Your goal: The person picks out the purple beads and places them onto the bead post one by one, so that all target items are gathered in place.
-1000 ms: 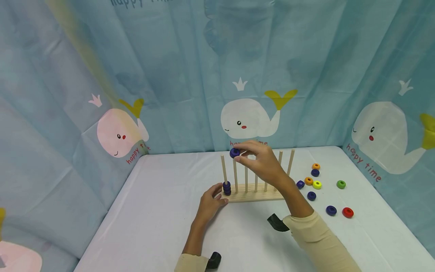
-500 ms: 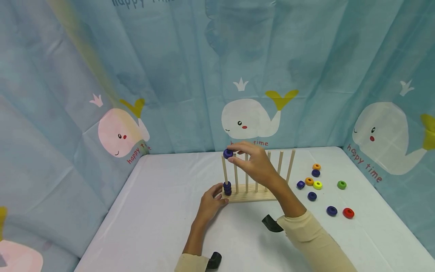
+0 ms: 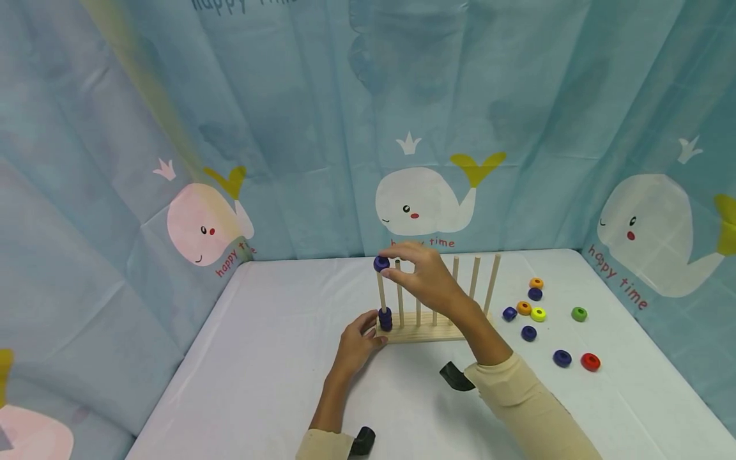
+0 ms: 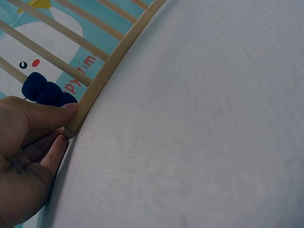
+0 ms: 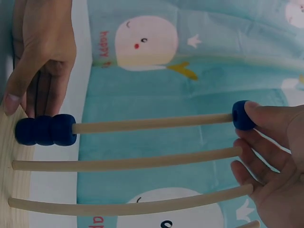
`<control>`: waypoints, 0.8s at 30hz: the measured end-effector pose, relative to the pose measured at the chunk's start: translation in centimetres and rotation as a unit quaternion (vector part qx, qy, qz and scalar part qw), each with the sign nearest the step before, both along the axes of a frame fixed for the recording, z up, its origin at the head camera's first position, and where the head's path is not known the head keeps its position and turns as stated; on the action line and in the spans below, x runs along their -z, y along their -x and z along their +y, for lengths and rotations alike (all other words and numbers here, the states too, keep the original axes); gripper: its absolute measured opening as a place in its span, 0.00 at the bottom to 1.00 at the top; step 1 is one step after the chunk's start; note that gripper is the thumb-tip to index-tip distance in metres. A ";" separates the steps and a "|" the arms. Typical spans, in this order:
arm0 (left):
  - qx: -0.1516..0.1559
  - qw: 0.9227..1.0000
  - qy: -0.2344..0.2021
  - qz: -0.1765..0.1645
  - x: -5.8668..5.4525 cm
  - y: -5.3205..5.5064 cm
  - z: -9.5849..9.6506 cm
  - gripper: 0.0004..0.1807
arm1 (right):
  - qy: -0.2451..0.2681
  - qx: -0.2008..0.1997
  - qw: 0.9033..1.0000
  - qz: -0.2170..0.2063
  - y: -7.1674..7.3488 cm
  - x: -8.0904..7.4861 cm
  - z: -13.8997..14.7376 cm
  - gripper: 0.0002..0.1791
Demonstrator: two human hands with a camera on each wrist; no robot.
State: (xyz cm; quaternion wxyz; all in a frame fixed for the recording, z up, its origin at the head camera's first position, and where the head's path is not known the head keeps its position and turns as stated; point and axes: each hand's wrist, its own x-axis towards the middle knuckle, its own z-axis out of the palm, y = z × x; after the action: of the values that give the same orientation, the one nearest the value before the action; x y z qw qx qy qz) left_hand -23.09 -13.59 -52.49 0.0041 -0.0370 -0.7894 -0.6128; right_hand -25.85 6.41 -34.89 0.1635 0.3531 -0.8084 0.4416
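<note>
A wooden peg rack (image 3: 431,331) with a row of upright pegs stands on the table. My left hand (image 3: 352,345) pinches the left end of its base between thumb and fingers. Three dark blue beads (image 5: 45,130) are stacked at the bottom of the leftmost peg (image 5: 156,123). Thumb and fingertips of my right hand (image 3: 428,276) pinch another dark blue bead (image 3: 381,263) at the top of that same peg. In the right wrist view, the peg's tip meets the bead's hole. The other pegs carry no beads.
Loose beads lie right of the rack: several dark blue (image 3: 562,358), two orange (image 3: 524,308), one yellow (image 3: 538,314), one green (image 3: 579,314) and one red (image 3: 590,362). A blue whale-print curtain (image 3: 305,160) hangs behind the white table (image 3: 276,358).
My right hand has carried the blue bead left, from over the second peg to the top of the leftmost peg, and slightly down. The left hand has stayed at the base.
</note>
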 end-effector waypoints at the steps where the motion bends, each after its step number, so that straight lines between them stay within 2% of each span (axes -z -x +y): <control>1: -0.001 1.000 -0.001 -0.002 0.0 0.0 0.0 0.38 | -0.002 0.000 1.000 0.002 0.0 0.0 -0.1 0.19; 24: 0.003 1.000 -0.004 0.004 0.2 0.0 0.0 0.38 | -0.009 -0.016 1.000 0.018 0.8 -0.2 -0.4 0.19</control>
State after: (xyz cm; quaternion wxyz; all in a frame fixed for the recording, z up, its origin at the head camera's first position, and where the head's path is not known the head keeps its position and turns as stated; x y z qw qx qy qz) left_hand -23.12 -13.64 -52.73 0.0052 -0.0414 -0.7870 -0.6156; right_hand -26.67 5.97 -34.71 0.1674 0.3752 -0.8038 0.4303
